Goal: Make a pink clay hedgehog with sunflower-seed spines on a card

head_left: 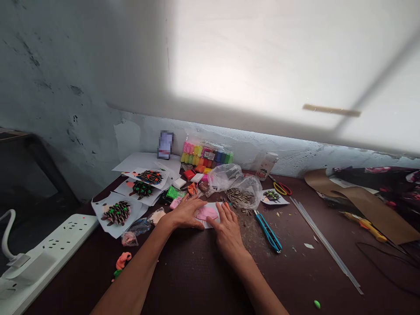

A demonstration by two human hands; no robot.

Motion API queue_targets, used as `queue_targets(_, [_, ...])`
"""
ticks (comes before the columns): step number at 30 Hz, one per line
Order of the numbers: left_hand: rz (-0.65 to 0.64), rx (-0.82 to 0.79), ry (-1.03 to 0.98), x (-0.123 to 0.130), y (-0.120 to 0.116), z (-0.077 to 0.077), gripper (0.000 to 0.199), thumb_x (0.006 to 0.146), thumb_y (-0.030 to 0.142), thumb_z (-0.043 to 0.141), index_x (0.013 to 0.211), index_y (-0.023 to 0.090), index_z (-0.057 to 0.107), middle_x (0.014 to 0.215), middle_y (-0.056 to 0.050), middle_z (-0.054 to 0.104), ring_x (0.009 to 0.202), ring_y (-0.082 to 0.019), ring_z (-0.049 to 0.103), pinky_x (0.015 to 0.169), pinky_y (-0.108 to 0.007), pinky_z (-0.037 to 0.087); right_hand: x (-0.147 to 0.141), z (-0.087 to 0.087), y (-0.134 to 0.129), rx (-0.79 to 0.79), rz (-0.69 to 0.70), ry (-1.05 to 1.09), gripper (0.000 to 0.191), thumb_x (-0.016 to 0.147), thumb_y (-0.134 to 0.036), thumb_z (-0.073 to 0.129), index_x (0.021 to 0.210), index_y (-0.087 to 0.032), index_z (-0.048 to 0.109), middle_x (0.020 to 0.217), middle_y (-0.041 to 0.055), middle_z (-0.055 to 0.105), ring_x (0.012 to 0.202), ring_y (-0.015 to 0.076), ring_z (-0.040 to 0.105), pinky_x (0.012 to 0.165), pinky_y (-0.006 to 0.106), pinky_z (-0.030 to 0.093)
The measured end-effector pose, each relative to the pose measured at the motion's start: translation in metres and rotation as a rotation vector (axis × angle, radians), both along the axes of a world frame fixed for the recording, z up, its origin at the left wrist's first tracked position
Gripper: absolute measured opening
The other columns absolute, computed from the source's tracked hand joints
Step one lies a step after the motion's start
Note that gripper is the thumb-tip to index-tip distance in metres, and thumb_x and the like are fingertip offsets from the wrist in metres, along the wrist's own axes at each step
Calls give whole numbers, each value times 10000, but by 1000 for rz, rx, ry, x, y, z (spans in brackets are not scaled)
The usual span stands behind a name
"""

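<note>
- Find the pink clay (207, 213) flattened on a small white paper (212, 204), between both hands on the dark table (183, 280), seemingly centred to suit reach from either side.
- Resting the left hand (188, 212) along the paper's left side, fingers spread and thumb toward the near edge, probably to steady the sheet; clenched on nothing.
- Setting the right hand (228, 227) opposite, fingers extended over the paper's right side, thumb at the clay's edge, likely to press it; no closed grasp.
- Cannot tell the pressure under either hand, nor any light pinch of the paper.
- See the clear bag of seeds (241, 197) just beyond the right hand, perhaps for handy picking.
- Note clay packs, a green pack (172, 193) among them, clustered beyond the left hand, presumably for choice of colour.
- Find seed-covered hedgehog pictures, one at near left (117, 213), apparently out of the working spot.
- See the blue-handled tool (268, 232) lying right of the right hand, likely within reach.
</note>
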State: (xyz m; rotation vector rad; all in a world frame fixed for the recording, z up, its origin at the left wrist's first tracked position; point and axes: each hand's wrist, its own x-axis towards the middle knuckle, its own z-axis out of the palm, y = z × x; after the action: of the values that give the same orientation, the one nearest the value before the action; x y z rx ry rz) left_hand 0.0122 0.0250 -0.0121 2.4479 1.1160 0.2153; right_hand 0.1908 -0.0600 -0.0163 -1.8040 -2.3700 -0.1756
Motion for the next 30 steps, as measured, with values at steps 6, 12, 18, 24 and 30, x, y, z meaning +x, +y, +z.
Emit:
queue_targets(6, [-13, -17, -25, -3, 1, 2, 799, 626, 488, 723, 1347, 260, 464, 1430, -54, 458, 1401, -313, 247, 1167, -492, 110, -2, 1, 0, -5, 24, 20, 402, 885, -218, 530, 1265, -344, 573, 1500, 71, 337, 1392, 267, 252, 1104, 431, 207])
queue_targets(12, [-28, -96, -30, -5, 3, 5, 828, 624, 487, 728, 1365, 256, 441, 1454, -58, 423, 1411, -313, 217, 1168, -496, 87, -5, 2, -1, -74, 6, 5, 424, 893, -220, 518, 1290, -364, 541, 1513, 62, 312, 1383, 269, 272, 1094, 445, 220])
queue_targets(18, [-43, -108, -36, -8, 5, 5, 792, 629, 341, 693, 1371, 235, 436, 1453, -57, 424, 1417, -297, 204, 1171, -482, 93, -6, 0, 1, -58, 58, 38, 422, 905, -218, 507, 1295, -377, 533, 1522, 62, 290, 1380, 260, 281, 1094, 430, 220])
queue_targets(24, [-7, -97, 1, -8, 6, 4, 812, 585, 169, 556, 1385, 217, 424, 1484, -66, 372, 1420, -270, 206, 1175, -447, 126, -9, 0, 3, -113, 87, 57, 387, 908, -209, 499, 1247, -377, 579, 1509, 69, 318, 1384, 268, 274, 1080, 433, 235])
queue_targets(30, [7, -126, 3, -7, 1, 14, 841, 545, 131, 541, 1378, 185, 443, 1472, -64, 393, 1427, -284, 177, 1186, -430, 122, -1, 13, 16, -116, 37, 7, 420, 893, -178, 512, 1270, -355, 568, 1514, 97, 300, 1376, 282, 287, 1088, 431, 217])
